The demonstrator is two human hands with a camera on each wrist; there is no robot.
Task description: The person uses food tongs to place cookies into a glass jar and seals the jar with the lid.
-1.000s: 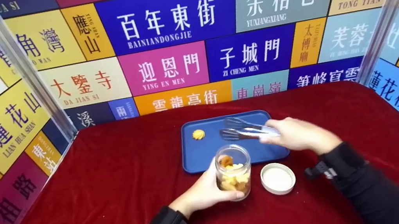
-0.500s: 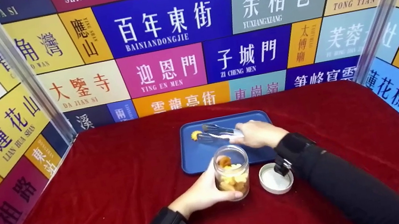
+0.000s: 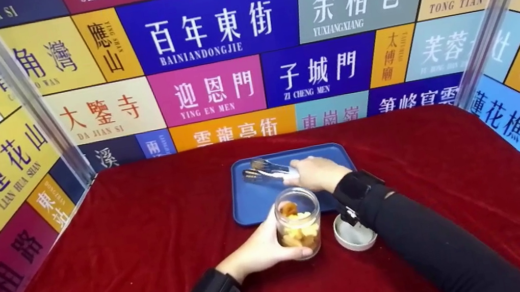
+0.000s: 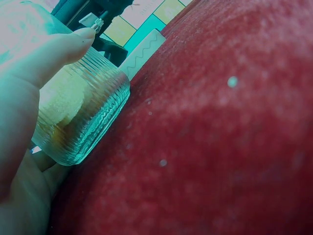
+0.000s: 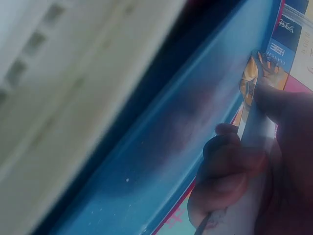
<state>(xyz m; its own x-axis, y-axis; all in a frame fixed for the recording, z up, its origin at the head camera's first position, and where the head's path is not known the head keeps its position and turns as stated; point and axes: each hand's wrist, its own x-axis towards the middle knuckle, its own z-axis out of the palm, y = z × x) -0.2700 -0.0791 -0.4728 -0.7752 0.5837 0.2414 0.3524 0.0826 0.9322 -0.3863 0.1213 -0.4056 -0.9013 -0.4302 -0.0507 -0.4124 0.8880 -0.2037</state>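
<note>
My left hand (image 3: 265, 251) grips a clear ribbed jar (image 3: 310, 236), lidless and part-filled with yellow and brown cookies. In the left wrist view the thumb lies along the side of the jar (image 4: 98, 98), close to the cloth. My right hand (image 3: 318, 174) holds food tongs (image 3: 272, 174) over the left part of the blue tray (image 3: 244, 212). Their slotted heads cover the spot of the single piped cookie in the head view. In the right wrist view, a golden-brown patch (image 5: 250, 73) shows between the heads of the tongs; whether they squeeze the cookie is unclear.
A round pale lid (image 3: 356, 242) lies just right of the jar, partly under my right forearm. Red cloth (image 3: 164, 263) covers the table. Behind stands a wall of coloured street-name panels (image 3: 211, 24), with clear posts (image 3: 494, 23) at both sides.
My right hand has carried the tongs leftward across the tray to the lone cookie, which the tong heads now cover. The left hand keeps holding the jar in nearly the same place.
</note>
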